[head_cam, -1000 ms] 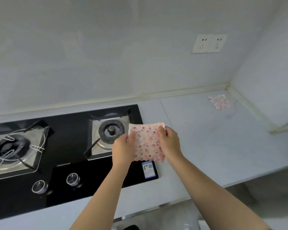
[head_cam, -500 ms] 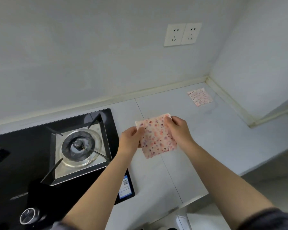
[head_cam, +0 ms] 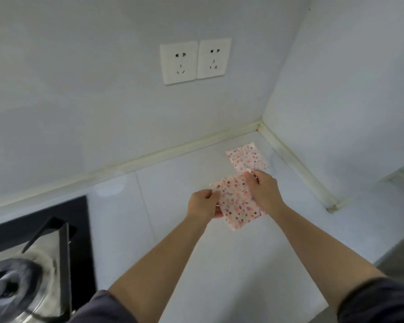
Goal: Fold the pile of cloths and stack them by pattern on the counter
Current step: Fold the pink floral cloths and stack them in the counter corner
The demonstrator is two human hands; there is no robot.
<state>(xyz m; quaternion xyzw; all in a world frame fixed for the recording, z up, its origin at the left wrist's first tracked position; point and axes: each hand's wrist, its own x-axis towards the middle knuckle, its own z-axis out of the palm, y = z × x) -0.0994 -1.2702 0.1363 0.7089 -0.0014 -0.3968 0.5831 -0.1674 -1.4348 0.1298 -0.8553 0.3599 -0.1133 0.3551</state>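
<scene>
Both hands hold one folded cloth (head_cam: 237,202), white with small pink and purple spots, above the right half of the tabletop (head_cam: 173,252). The left hand (head_cam: 203,203) pinches its left edge, thumb on top and fingers curled beneath. The right hand (head_cam: 264,190) grips its right edge up to the far corner, fingers bent over the fabric. Neither hand is slack, and the cloth hangs flat between them, apparently clear of the surface.

A second cloth of the same pattern, the laid cloth (head_cam: 246,157), lies flat near the far right corner of the tabletop, close to the pale wall strip (head_cam: 296,169) along the right edge. It lies straight ahead of the held piece and a little to the right. From this view the far corner of the folded cloth just meets its near edge.

The right hand is the nearer one, almost at that near edge, and the left hand trails behind. Both pieces are close to square, with no marked long axis, and are turned much the same way, so the move looks like a short push forward with little rotation.

The step in hand appears to be stacking like on like. A hob (head_cam: 56,248) sits at the left edge.
</scene>
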